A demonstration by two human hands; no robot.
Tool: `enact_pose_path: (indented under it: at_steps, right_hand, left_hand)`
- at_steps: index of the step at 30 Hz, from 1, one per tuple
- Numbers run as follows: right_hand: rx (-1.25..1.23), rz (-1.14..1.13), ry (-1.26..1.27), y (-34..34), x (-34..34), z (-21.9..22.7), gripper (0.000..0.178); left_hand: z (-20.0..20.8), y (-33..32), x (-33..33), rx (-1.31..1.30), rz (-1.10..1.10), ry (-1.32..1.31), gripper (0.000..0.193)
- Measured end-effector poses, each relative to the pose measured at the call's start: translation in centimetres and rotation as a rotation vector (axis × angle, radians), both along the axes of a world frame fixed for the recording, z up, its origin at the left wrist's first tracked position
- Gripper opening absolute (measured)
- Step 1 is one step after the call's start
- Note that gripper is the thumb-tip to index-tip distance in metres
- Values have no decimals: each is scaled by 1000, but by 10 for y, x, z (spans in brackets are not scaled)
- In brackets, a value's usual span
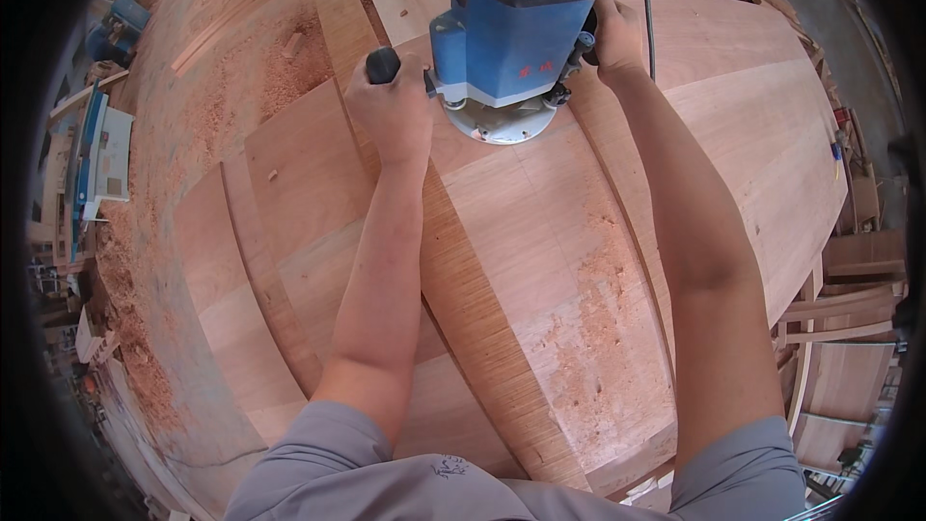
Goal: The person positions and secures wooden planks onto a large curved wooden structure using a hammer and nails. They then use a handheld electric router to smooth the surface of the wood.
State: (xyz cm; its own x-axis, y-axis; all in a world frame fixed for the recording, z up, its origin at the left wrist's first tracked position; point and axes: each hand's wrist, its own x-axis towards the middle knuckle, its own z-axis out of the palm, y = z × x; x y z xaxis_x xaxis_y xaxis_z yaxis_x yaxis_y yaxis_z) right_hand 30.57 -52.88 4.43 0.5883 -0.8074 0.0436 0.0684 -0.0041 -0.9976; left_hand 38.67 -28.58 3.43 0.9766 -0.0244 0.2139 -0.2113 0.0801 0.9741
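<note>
A large blue plunge router (pixel 516 43) with a black top stands on a wooden panel (pixel 511 203). Its round pale base (pixel 502 123) rests on the wood. Around the black knob handle on its left side, my left hand (pixel 391 106) is closed. My right hand (pixel 619 34) grips the handle on the right side, partly hidden by the router body. The bit is out of sight under the base. A long straight wooden strip (pixel 482 318) lies along the panel, left of the router, passing beneath my left forearm. A black cord (pixel 646 14) runs beside my right hand.
Reddish sawdust (pixel 617 318) is scattered over the near panel, with more on the floor at left. Other wooden panels (pixel 752 145) lie at both sides. A blue-and-white machine (pixel 108 154) stands far left. Curved wooden pieces (pixel 839 309) are stacked at right.
</note>
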Motion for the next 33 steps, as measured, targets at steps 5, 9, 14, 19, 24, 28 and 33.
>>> enact_pose_path:
  at_steps: [5, 9, 14, 19, 24, 28, 33]
  right_hand:
    - [-38, 16, 70, -12, -1, -1, 44]
    - [-10, 36, 104, -12, -2, 5, 44]
    - [-18, 9, 14, -2, -1, 11, 43]
    - [-1, 4, 37, -5, -1, 12, 42]
    - [-10, -16, 11, -3, 1, 11, 41]
    - [19, 9, 18, -3, -1, 15, 40]
    - [43, 28, 29, -1, -3, 16, 40]
  left_hand:
    - [8, 1, -3, 54, 1, -10, 18]
    - [12, 0, -5, -33, -4, 51, 19]
    - [16, 2, -7, -19, 6, 26, 17]
    - [14, 2, -5, -30, 11, 32, 19]
    - [15, 4, -4, 33, 12, 5, 20]
    - [17, 6, -6, 74, 19, -6, 19]
    - [13, 4, -5, 50, 36, 46, 18]
